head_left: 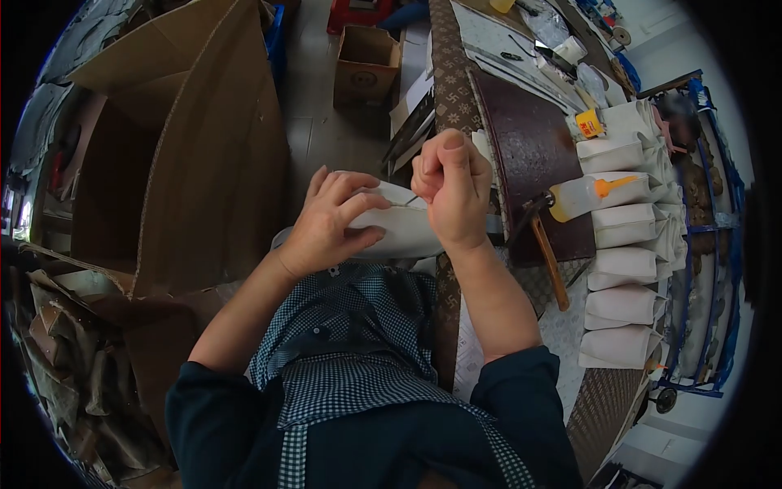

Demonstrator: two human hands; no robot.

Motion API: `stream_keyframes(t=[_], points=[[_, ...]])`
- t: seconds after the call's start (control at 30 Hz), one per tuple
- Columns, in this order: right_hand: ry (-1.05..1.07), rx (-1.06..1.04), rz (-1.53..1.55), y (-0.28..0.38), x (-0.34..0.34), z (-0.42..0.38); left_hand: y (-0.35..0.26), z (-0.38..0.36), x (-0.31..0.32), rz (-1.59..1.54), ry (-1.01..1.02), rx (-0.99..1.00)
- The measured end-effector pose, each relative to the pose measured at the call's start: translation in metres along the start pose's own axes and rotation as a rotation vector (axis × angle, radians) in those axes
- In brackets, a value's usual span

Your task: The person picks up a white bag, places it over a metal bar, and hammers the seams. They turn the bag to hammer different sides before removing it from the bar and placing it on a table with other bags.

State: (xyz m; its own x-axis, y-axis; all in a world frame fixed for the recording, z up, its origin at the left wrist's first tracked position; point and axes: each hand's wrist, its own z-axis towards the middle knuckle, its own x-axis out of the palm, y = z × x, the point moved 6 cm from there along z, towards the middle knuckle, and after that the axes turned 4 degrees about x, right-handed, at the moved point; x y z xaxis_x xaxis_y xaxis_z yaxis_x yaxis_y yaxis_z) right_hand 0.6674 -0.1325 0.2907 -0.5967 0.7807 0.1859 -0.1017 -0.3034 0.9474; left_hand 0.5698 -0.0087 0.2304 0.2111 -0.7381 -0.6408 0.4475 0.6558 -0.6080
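Note:
A pale, whitish folded piece (399,234) lies across my lap, over the checked apron. My left hand (338,213) rests over its left part with the fingers apart and curved. Above its right end is my right hand (454,179), closed in a fist with the thumb on top. A thin dark tip shows beside this hand, but what the fingers grip is too small to make out. To the right, a hammer with a wooden handle (550,265) lies against a dark red board (533,138).
A large open cardboard box (220,163) stands at the left, a smaller box (366,69) farther ahead. On the right are a glue bottle with an orange nozzle (574,200), a yellow container (588,124) and a row of whitish folded pieces (623,265).

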Motion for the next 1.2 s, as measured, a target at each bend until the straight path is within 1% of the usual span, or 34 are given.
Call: stream_keyframes(t=[0.1, 0.2, 0.3, 0.33, 0.43, 0.53, 0.57, 0.63, 0.67, 0.73, 0.83, 0.87, 0.97, 1.07, 1.1, 1.2], points=[[-0.05, -0.013, -0.118, 0.014, -0.022, -0.007, -0.006, 0.005, 0.0, 0.051, 0.047, 0.02], [-0.059, 0.057, 0.013, 0.013, -0.052, -0.016, -0.011, 0.015, 0.003, 0.083, 0.109, 0.06], [-0.087, -0.006, -0.174, 0.02, -0.059, -0.023, -0.014, 0.024, 0.007, 0.116, 0.165, 0.101], [-0.089, 0.006, -0.164, 0.02, -0.062, -0.025, -0.016, 0.027, 0.008, 0.129, 0.183, 0.115], [-0.105, -0.055, -0.388, 0.03, -0.074, -0.033, -0.022, 0.036, 0.012, 0.097, 0.212, 0.158], [-0.15, 0.023, -0.23, 0.035, -0.091, -0.041, -0.027, 0.044, 0.02, 0.119, 0.248, 0.209], [-0.172, -0.013, -0.306, 0.042, -0.093, -0.045, -0.028, 0.046, 0.024, 0.129, 0.27, 0.215], [-0.176, -0.04, -0.249, 0.057, -0.104, -0.053, -0.029, 0.051, 0.031, 0.148, 0.315, 0.228], [-0.186, -0.105, -0.219, 0.067, -0.109, -0.057, -0.032, 0.053, 0.034, 0.158, 0.32, 0.239], [-0.264, -0.153, -0.327, 0.091, -0.123, -0.072, -0.036, 0.057, 0.04, 0.175, 0.331, 0.262], [-0.308, -0.194, -0.738, 0.12, -0.146, -0.094, -0.041, 0.062, 0.05, 0.241, 0.366, 0.29], [-0.324, -0.182, -0.91, 0.121, -0.159, -0.1, -0.042, 0.064, 0.053, 0.252, 0.387, 0.281], [-0.343, -0.079, -1.269, 0.117, -0.189, -0.11, -0.044, 0.067, 0.062, 0.305, 0.441, 0.271], [-0.276, -0.084, -1.511, 0.103, -0.22, -0.12, -0.049, 0.068, 0.069, 0.398, 0.477, 0.289], [-0.233, -0.012, -1.523, 0.096, -0.23, -0.122, -0.051, 0.069, 0.072, 0.431, 0.494, 0.294], [-0.214, -0.006, -1.538, 0.088, -0.248, -0.129, -0.054, 0.069, 0.077, 0.51, 0.532, 0.311]])
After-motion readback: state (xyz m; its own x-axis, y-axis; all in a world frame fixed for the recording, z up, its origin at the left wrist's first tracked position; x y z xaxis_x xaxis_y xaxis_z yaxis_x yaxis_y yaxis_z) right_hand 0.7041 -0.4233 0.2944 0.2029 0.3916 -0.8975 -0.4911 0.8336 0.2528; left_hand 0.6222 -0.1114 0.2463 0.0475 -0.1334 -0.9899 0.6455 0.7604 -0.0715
